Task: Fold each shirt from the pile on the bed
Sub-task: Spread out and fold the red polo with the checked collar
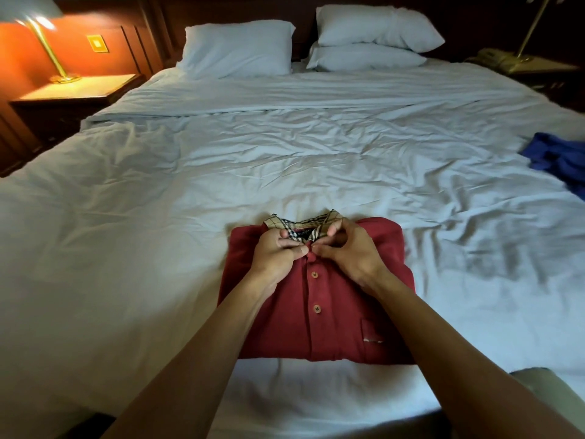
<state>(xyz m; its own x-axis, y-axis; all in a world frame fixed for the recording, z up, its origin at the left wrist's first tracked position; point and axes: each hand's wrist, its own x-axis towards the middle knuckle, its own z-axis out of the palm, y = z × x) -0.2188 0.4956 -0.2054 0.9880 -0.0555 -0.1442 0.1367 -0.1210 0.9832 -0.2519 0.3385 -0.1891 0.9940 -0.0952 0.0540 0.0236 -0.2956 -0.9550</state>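
Note:
A red polo shirt (332, 312) lies folded into a rectangle near the front edge of the bed (158, 248), front side up, with a checked collar lining and a button placket. My left hand (278, 251) pinches the left edge of the placket just below the collar. My right hand (348, 248) pinches the right edge at the same spot, thumb and fingertips curled against the top button. A blue shirt (560, 160) lies crumpled at the bed's right edge.
White rumpled bedding covers the bed. Three white pillows (237, 49) lean at the headboard. A lit brass lamp (47, 42) stands on the left nightstand, and a phone (497, 58) and another lamp sit on the right nightstand.

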